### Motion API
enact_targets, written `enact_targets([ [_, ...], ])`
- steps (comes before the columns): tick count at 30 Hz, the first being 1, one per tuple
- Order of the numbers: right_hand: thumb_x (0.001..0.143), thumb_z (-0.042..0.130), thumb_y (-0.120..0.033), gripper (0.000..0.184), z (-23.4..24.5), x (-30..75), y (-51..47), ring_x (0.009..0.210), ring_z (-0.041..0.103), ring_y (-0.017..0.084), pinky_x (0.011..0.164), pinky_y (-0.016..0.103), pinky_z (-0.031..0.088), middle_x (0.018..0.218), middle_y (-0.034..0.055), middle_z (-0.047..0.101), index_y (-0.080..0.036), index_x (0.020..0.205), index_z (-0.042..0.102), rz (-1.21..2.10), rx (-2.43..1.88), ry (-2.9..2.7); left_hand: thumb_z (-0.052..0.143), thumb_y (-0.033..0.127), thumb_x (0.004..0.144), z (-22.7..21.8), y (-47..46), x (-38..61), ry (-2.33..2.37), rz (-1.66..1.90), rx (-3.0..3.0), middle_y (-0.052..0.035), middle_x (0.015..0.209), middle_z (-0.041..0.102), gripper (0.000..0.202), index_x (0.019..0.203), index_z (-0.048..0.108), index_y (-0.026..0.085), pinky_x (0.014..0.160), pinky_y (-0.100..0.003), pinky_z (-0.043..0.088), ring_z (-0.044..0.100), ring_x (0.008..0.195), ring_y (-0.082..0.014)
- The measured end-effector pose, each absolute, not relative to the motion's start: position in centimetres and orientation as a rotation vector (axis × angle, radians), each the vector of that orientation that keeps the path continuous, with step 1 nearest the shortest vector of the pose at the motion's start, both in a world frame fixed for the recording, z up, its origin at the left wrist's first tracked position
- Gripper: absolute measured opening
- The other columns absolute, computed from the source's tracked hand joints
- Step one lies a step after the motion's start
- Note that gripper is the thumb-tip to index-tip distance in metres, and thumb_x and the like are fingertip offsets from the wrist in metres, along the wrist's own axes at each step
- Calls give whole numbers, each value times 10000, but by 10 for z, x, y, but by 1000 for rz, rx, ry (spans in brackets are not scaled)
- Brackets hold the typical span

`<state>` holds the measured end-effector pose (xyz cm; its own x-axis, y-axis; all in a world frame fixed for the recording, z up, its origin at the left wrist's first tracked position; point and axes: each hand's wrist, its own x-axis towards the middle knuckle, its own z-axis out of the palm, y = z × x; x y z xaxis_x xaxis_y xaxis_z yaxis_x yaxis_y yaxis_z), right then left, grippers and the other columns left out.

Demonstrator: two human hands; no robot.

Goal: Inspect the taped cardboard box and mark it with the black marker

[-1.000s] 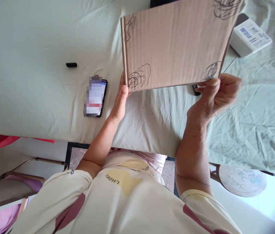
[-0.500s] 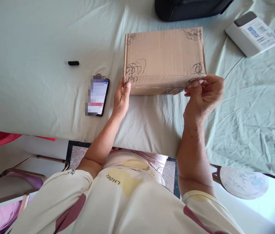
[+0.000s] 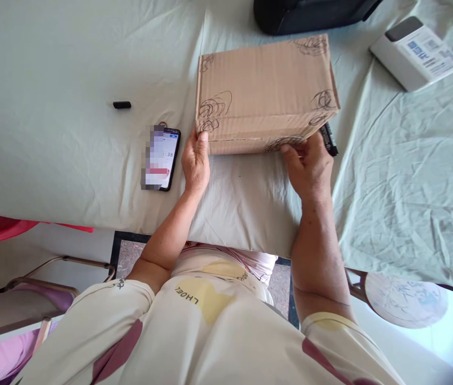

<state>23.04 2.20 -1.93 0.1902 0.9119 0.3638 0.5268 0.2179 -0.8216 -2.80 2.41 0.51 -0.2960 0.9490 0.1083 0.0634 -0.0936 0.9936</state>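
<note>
A closed brown cardboard box (image 3: 264, 91) with black scribbles at its corners lies on the pale green cloth-covered table (image 3: 69, 59). My left hand (image 3: 195, 163) grips the box's near left corner, thumb up against its side. On the near right edge my right hand (image 3: 309, 167) holds the box from below, fingers curled under it. A black marker (image 3: 328, 139) lies just beyond my right hand, partly hidden by the box.
A phone (image 3: 164, 158) with a lit screen lies left of my left hand. A small black cap (image 3: 122, 105) lies further left. A white label printer (image 3: 416, 51) stands at the back right, a black case (image 3: 310, 13) behind the box. Chairs stand below the table edge.
The box came down from being held upright in the air onto the table, top face up. My right hand shifted from the right corner to under the near right edge.
</note>
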Motion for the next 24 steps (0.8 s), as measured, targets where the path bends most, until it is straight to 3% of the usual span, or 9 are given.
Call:
enact_targets([
  [6,865,789,-587,382,-17,227,20,615,590,170,594,351,518,749,-23,697,-294,1043,620,409,-1466,-1486,577,933,813,7,24,-26,1375,1598,1143,-76,1330,738,764,1173,666,265,1252,-434,493,669,1378,-272],
  [11,932,732,-576,361,-8,224,17,667,608,176,635,363,529,758,-13,671,-312,1136,596,383,-1430,-1406,620,858,859,-1,23,-25,1373,1547,1322,-89,1457,667,760,1387,558,314,1214,-405,522,617,1439,-255],
  [13,921,748,-570,439,-12,220,17,700,643,186,647,364,540,805,-7,677,-296,1210,564,354,-1385,-1384,619,854,861,-3,21,-24,1414,1522,1415,-97,1539,610,803,1456,507,326,1235,-417,503,576,1481,-266],
  [18,837,822,-587,755,-32,195,15,755,674,177,607,322,518,983,1,650,-313,1416,421,340,-1317,-1376,775,796,781,-4,11,-10,1535,1498,1552,-128,1710,425,1053,1593,307,315,1402,-463,247,339,1659,-294],
  [21,804,850,-590,872,-38,180,12,723,649,146,583,308,504,1078,9,607,-340,1472,348,290,-1324,-1339,865,758,706,-5,7,0,1607,1477,1530,-189,1748,346,1277,1651,147,289,1402,-464,256,334,1665,-316],
  [24,770,873,-612,885,-36,173,11,680,610,126,565,307,490,1096,10,585,-350,1440,357,206,-1350,-1311,842,777,713,-7,6,5,1644,1503,1520,-218,1746,338,1311,1667,105,262,1394,-457,278,359,1654,-329],
])
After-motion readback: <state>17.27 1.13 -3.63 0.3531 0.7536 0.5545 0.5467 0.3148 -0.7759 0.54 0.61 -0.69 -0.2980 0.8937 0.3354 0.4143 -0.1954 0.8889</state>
